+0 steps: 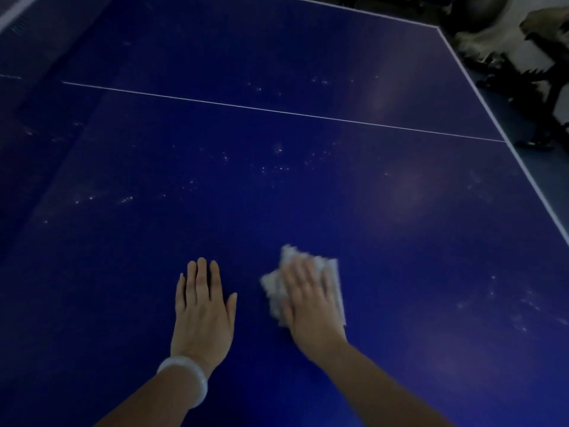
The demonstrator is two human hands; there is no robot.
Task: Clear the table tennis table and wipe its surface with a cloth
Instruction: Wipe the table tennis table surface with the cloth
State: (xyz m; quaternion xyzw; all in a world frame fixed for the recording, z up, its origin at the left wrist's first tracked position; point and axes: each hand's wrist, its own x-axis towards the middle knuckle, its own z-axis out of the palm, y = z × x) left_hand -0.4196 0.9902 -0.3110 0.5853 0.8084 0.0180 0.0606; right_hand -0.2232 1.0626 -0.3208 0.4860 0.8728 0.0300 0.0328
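Wiping stage here: the right hand (311,298) presses a crumpled white cloth (331,272) flat-fingered onto the blue table tennis table (308,186), near the person's edge. The left hand (203,306) rests beside it, fingers straight, holding nothing. Probably best to keep the palm flat and push overlapping strokes toward the pale specks (274,167) farther out. The cloth's long axis looks roughly along the fingers, pointing away, but it's blurred.

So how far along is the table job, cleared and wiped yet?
Clearing looks done: nothing loose lies on the visible part of the table. Wiping is in hand: the right hand presses the cloth flat near the front, while the left hand rests flat beside it. Left to do: pale specks still dot the middle and the right side, so much of the surface seems unwiped.
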